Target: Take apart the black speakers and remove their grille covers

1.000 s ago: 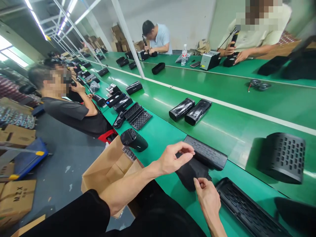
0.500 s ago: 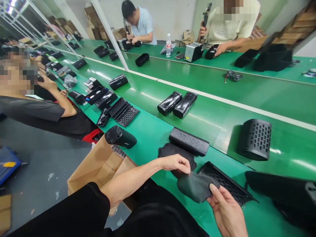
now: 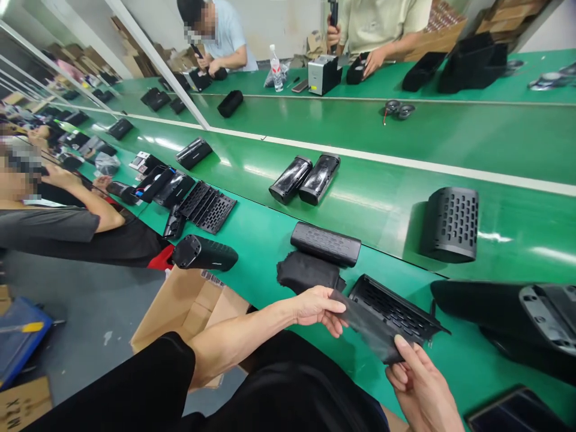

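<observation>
Between my two hands a thin sheet of black cloth (image 3: 372, 329) is stretched out. My left hand (image 3: 318, 309) pinches its left end between thumb and fingers. Its right end is gripped by my right hand (image 3: 416, 375), thumb on top. Just beyond the cloth lies a black perforated speaker shell (image 3: 396, 309), hollow side up. Past my left hand is a pile of black cloth pieces (image 3: 308, 273) on the green bench. Behind that pile rests a black slotted speaker housing (image 3: 324, 243).
An open cardboard box (image 3: 166, 306) stands by the bench at my left. A black speaker (image 3: 204, 252) sits near the bench edge. Two glossy black housings (image 3: 306, 179) and a perforated one (image 3: 452, 225) lie on the green belt. A co-worker (image 3: 49, 228) sits at left; others work opposite.
My hands have drawn the cloth from a loose, bunched shape into a flat, taut strip. My left hand has turned and its fingers have spread below. The view has shifted slightly right.
</observation>
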Available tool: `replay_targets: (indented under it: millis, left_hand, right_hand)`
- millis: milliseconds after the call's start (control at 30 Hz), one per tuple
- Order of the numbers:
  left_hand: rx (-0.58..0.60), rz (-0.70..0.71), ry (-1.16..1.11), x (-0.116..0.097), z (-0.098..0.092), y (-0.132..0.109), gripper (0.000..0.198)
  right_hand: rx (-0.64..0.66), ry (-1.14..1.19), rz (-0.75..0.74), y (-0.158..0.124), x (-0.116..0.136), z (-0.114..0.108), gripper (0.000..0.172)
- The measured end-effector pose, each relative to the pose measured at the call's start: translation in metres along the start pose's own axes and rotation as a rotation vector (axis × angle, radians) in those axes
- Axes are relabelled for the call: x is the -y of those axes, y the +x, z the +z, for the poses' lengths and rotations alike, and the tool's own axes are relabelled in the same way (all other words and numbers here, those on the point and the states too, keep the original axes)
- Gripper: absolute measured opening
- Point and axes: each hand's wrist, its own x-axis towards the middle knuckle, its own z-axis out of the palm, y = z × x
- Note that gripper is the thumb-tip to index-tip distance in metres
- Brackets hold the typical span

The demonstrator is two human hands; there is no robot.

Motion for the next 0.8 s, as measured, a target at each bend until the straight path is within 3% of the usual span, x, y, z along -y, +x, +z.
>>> replay_targets:
  millis: [133, 200, 267, 367, 433, 600, 800]
  left_hand:
    - [-0.022, 0.044, 0.124, 0.000, 0.004, 0.003, 0.056]
    - [-0.054, 0.156, 0.236, 0.000, 0.005, 0.002, 0.054]
    - [-0.089, 0.354, 0.378, 0.000, 0.006, 0.001, 0.044]
    - [-0.089, 0.628, 0.523, 0.001, 0.008, -0.002, 0.036]
    - [-0.089, 0.705, 0.556, 0.001, 0.011, -0.003, 0.034]
    - [-0.121, 0.708, 0.602, 0.000, 0.019, -0.005, 0.021]
    - [-0.112, 0.696, 0.665, -0.001, 0.020, -0.003, 0.020]
  right_hand:
    - [0.003, -0.068, -0.006, 0.004, 0.002, -0.016, 0.051]
    - [-0.021, -0.221, -0.115, 0.003, 0.003, -0.028, 0.049]
    - [-0.006, -0.488, -0.395, -0.001, 0.005, -0.040, 0.038]
    - [0.158, -0.821, -0.943, -0.009, 0.008, -0.058, 0.017]
    - [0.227, -0.863, -1.107, -0.013, 0.007, -0.064, 0.017]
    - [0.142, -0.779, -1.074, -0.019, -0.002, -0.062, 0.016]
    - [0.070, -0.712, -1.009, -0.024, -0.008, -0.053, 0.013]
